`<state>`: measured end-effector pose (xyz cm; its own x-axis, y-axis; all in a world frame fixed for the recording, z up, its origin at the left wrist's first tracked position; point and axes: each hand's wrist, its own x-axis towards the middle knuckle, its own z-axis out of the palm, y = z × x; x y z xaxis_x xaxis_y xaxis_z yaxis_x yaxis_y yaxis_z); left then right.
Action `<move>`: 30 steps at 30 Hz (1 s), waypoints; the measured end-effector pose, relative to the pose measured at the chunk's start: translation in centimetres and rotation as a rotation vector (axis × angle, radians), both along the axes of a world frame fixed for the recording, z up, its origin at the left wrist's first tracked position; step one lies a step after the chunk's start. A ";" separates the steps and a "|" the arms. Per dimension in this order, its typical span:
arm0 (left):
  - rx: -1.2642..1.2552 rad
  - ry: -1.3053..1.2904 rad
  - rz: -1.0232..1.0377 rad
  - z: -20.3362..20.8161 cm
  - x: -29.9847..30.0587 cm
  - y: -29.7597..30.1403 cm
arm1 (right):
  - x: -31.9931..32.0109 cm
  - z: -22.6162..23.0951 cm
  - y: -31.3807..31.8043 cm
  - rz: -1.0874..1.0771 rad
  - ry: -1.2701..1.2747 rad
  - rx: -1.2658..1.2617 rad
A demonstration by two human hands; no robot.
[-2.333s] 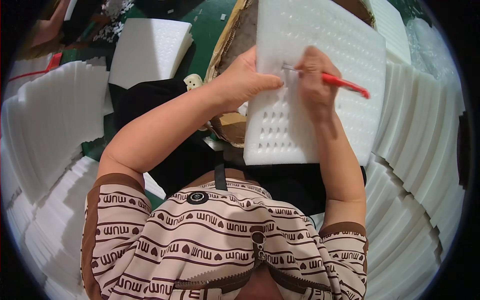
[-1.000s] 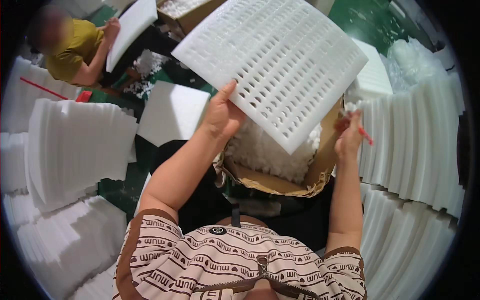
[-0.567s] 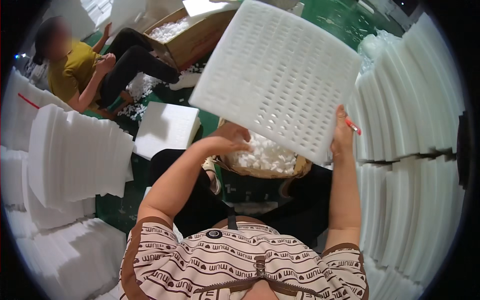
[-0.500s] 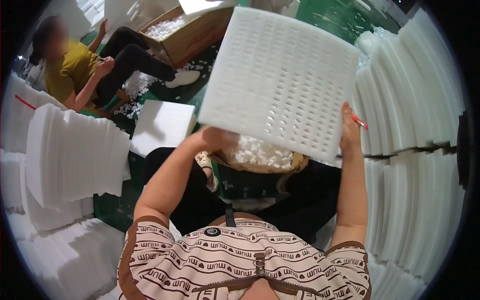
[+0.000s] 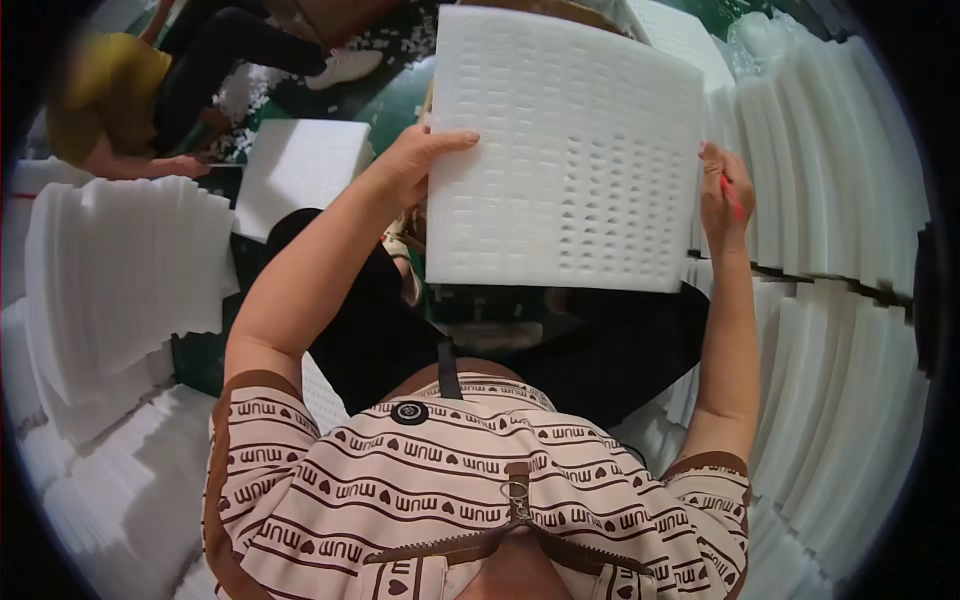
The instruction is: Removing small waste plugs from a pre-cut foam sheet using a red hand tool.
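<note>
A square white foam sheet [image 5: 500, 220] is held up before me over my lap. Rows of small slots cover it; those on its right half show as dark open holes, while those on the left look filled or only faintly marked. My left hand [image 5: 420, 160] is closed on its left edge, thumb across the top face and fingers hidden beneath. At the right edge, my right hand [image 5: 724, 200] is closed around a slim red pen-like tool [image 5: 733, 197], fingertips against or very near the sheet. The container below is hidden by the sheet.
Tall stacks of white foam sheets stand on my left [image 5: 125, 260] and right [image 5: 810, 190]. Another foam block [image 5: 302, 170] lies on the green floor beyond my left knee. At the far left sits a person in a yellow top [image 5: 110, 95], near scattered white bits [image 5: 243, 100].
The sheet has levelled and turned squarer to me, covering the container of white pieces. My left hand has come from under it onto its left edge. The seated person's arm has lowered.
</note>
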<state>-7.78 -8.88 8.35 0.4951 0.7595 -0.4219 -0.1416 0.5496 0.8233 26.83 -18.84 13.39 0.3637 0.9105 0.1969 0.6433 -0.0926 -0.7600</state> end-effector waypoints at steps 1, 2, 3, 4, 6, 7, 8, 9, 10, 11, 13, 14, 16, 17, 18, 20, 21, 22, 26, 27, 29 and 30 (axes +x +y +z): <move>-0.002 0.006 -0.017 -0.2 0.1 0.2 | -1.5 0.2 0.2 -0.006 0.091 0.121; -0.005 0.016 -0.035 -0.3 0.1 0.2 | -3.2 0.3 0.6 -0.016 0.185 0.242; -0.027 0.013 -0.046 -0.6 0.4 0.2 | -4.8 0.4 1.2 0.020 0.410 0.226; -0.061 0.009 -0.049 -0.7 0.5 0.2 | -6.3 0.1 2.4 0.062 0.643 0.214; -0.121 -0.010 -0.067 -0.8 1.4 0.5 | -7.7 -2.2 4.3 0.005 0.813 0.181; -0.149 -0.015 -0.058 -0.8 1.5 0.7 | -8.2 -3.3 5.1 -0.028 0.991 0.154; -0.160 -0.012 -0.050 -0.9 1.5 0.9 | -8.2 -4.0 5.5 -0.026 0.995 0.140; -0.160 -0.015 -0.064 -1.1 1.7 1.2 | -8.3 -4.6 5.9 -0.040 0.963 0.145; -0.164 -0.017 -0.075 -1.3 1.7 1.0 | -8.5 -5.3 5.9 -0.052 0.933 0.145; -0.169 -0.019 -0.088 -1.5 1.8 0.9 | -8.6 -5.9 5.9 -0.066 0.902 0.146; -0.187 -0.022 -0.100 -1.6 1.9 1.0 | -8.8 -6.5 5.9 -0.085 0.871 0.133; -0.184 -0.032 -0.095 -1.5 1.8 1.1 | -9.0 -6.4 6.0 -0.062 0.810 0.133; -0.176 -0.052 -0.090 -1.2 1.8 1.3 | -9.4 -6.0 6.0 -0.017 0.686 0.136; -0.171 -0.062 -0.088 -1.2 1.9 1.4 | -9.6 -6.1 6.0 0.005 0.625 0.138; -0.182 -0.061 -0.090 -1.3 2.0 1.3 | -9.7 -6.4 5.9 0.000 0.626 0.128; -0.116 -0.056 -0.121 -1.5 2.2 1.1 | -10.1 -6.9 5.7 0.120 0.109 0.203; -0.082 -0.053 -0.136 -1.6 2.2 0.9 | -10.3 -7.1 5.5 0.182 -0.149 0.236; -0.048 -0.049 -0.150 -1.7 2.2 0.8 | -10.4 -7.4 5.4 0.245 -0.406 0.268; -0.092 -0.030 -0.104 -1.9 2.4 0.8 | -10.4 -7.8 5.9 0.142 0.193 0.256; -0.103 -0.024 -0.089 -1.9 2.4 0.8 | -10.4 -7.7 6.0 0.105 0.391 0.252; -0.114 -0.024 -0.070 -1.8 2.2 0.6 | -10.1 -7.5 6.0 0.142 0.422 0.259; -0.122 -0.025 -0.055 -1.7 2.1 0.5 | -9.8 -7.3 6.0 0.176 0.451 0.269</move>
